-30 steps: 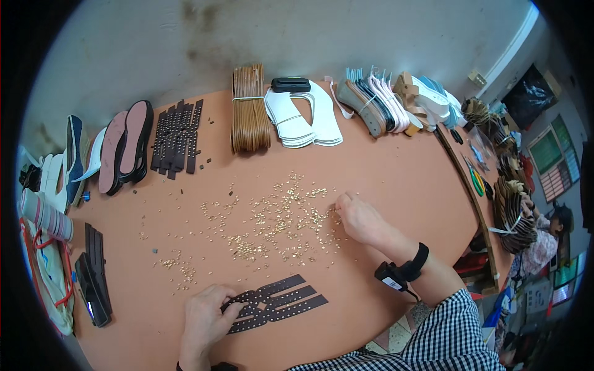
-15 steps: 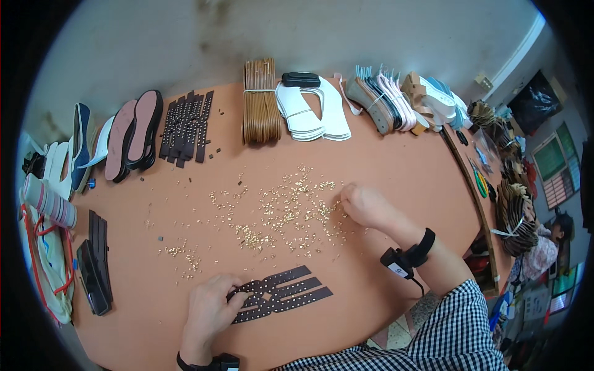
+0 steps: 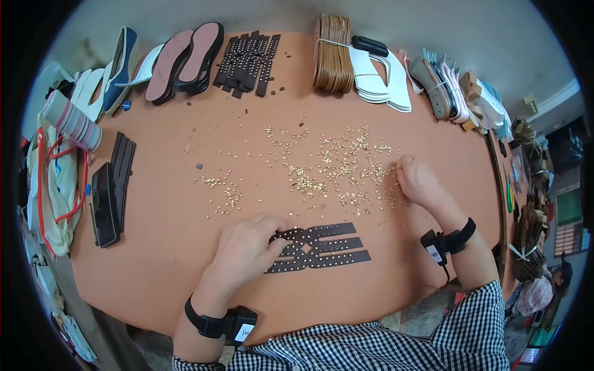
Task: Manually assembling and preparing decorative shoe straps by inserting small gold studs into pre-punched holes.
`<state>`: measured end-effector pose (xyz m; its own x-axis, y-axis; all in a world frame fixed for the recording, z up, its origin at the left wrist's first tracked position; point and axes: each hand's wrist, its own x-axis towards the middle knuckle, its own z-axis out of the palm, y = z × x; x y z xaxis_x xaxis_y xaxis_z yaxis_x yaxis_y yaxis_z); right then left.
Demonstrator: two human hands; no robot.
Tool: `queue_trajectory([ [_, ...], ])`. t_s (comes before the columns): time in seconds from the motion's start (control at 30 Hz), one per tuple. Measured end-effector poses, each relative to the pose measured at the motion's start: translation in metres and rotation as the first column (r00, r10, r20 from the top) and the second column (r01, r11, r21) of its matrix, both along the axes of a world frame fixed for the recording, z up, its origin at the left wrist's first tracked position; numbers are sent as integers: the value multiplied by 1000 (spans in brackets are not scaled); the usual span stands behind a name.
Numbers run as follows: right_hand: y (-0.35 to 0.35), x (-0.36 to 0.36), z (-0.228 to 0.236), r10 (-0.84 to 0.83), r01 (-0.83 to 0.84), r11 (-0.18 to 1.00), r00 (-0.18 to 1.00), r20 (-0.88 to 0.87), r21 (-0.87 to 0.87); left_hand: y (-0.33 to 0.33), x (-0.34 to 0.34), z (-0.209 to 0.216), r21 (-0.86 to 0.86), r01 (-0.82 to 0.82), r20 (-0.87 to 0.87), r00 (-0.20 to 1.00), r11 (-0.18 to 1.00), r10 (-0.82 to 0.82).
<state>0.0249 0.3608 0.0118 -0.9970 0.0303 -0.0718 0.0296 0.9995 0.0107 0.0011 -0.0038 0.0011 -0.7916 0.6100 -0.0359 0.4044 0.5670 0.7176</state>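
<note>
Smooth tan surface (image 3: 161, 266), shiny gold studs (image 3: 304, 184) scattered across the middle. The dark flat strap piece (image 3: 317, 247), studded with a diamond cutout, lies front and centre, left hand (image 3: 252, 244) half-curled, holding its left end. Right hand (image 3: 421, 179) is curled in beside the studs, can't tell if it's got anything. Black wrist units (image 3: 229, 323) wear white labels (image 3: 244, 332), marks too small to read.

- Showing a grey wall (image 3: 278, 15) behind, carrying brown smudges (image 3: 86, 49) at left.
- Spreading a broad tan table (image 3: 167, 284) up toward the wall.
- Running a pale strip (image 3: 557, 102) along the right, near a small pale box (image 3: 531, 104).
- Setting a window (image 3: 568, 207) at far right, looking green above, barred below.
- Revealing grey floor (image 3: 426, 312) past the table's near edge.
</note>
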Motion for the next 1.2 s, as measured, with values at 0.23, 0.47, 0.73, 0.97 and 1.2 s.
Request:
queue_trajectory([
  [0.23,-49,42,3,-23,16,986,999,-41,-168,0,0,-1,-10,8,-23,1000,1000,-8],
  [0.47,-133,84,10,156,-134,845,988,-1,-518,1,-3,3,7,48,-6,999,999,-48],
  [0.73,-140,84,-2,221,-224,900,974,-50,-375,0,-2,0,-14,34,-42,999,999,-35],
  [0.97,-146,81,-1,238,-239,918,970,-43,-317,0,-1,-1,-1,32,-55,998,1000,-32],
  [1.2,-137,84,-11,254,-260,889,965,-66,-377,1,-2,-1,-6,32,-56,998,999,-32],
])
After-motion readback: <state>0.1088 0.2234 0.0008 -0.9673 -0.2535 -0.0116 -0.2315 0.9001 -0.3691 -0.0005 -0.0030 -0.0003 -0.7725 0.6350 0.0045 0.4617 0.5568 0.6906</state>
